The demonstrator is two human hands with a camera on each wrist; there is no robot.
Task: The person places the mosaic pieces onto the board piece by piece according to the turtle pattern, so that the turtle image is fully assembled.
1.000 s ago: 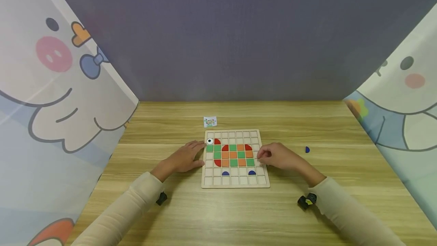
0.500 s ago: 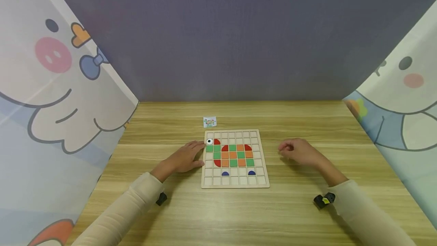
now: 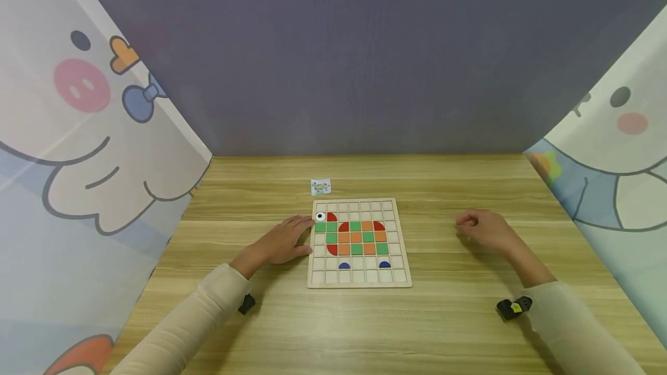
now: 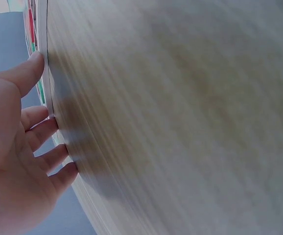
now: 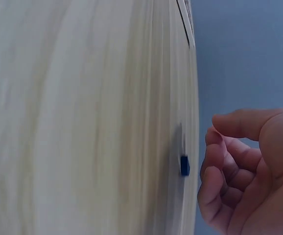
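Observation:
A wooden grid board (image 3: 362, 276) lies on the table with green and orange squares, red rounded pieces, a round eye piece (image 3: 320, 217) and two blue half-circles, one of them this blue half-circle (image 3: 384, 264). My left hand (image 3: 282, 241) rests at the board's left edge; its straight fingers and thumb touch the rim. Right of the board, my right hand (image 3: 486, 228) hovers over the table, fingers loosely curled, holding nothing. Just below it in the right wrist view is a loose blue piece (image 5: 185, 166), apart from the fingers. In the head view the hand hides that piece.
A small picture card (image 3: 320, 186) lies behind the board's far left corner. The wooden table (image 3: 365, 328) ends at a dark grey wall (image 3: 333, 62) at the back. Cartoon-printed panels stand at both sides.
My right hand has left the board's right edge and moved right, to over the loose blue half-circle, which was visible in the head view earlier. My left hand has stayed put.

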